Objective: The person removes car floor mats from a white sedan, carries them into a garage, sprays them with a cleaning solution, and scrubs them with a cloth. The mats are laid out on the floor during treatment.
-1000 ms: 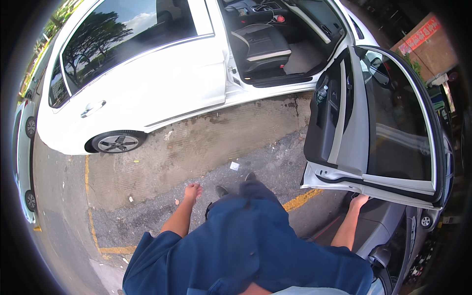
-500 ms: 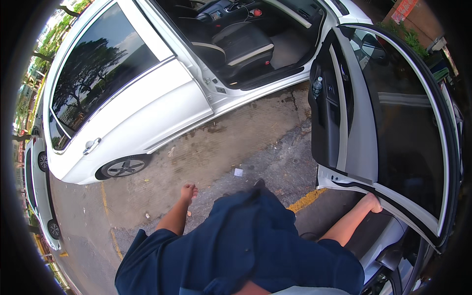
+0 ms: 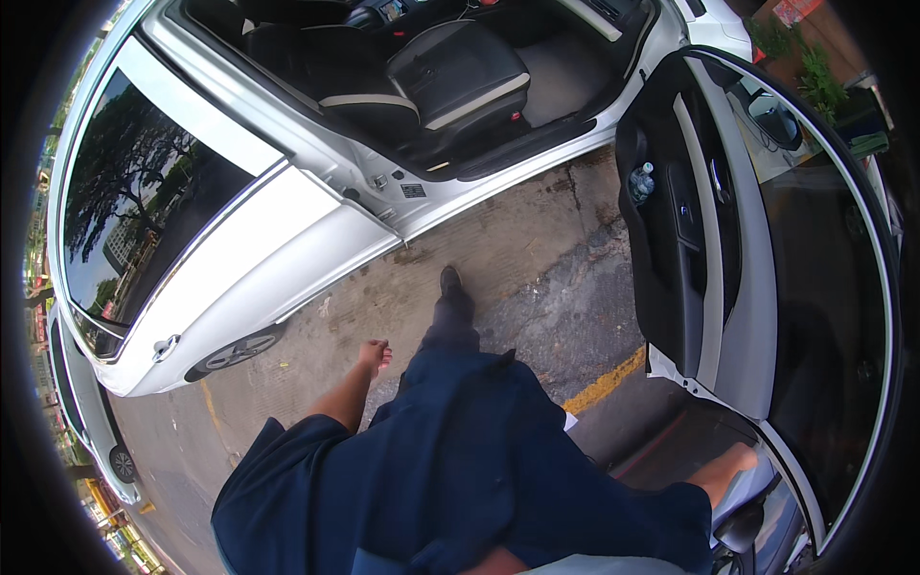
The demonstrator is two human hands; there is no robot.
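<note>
My left hand point(image 3: 376, 356) hangs in front of my left side over the pavement, its fingers loosely curled and nothing visible in them. My right hand point(image 3: 740, 462) is low at the right, close to the lower edge of the open car door point(image 3: 747, 316). It is smeared by motion, so its fingers and any contact with the door do not show. The door belongs to a white car point(image 3: 316, 244); a clear plastic bottle point(image 3: 641, 182) stands in its inner pocket. Through the doorway shows a black front seat point(image 3: 460, 77) with light trim.
One dark shoe point(image 3: 450, 279) is forward on the stained pavement point(image 3: 537, 249), near the door sill. A yellow line point(image 3: 606, 380) crosses the ground. Another vehicle's side mirror point(image 3: 740, 527) is close behind the door, at my right. A white car point(image 3: 86, 402) is parked at far left.
I have moved closer to the doorway, with one foot stepping forward. My right hand has left its hold on the door edge and dropped lower. My left hand stays loosely curled.
</note>
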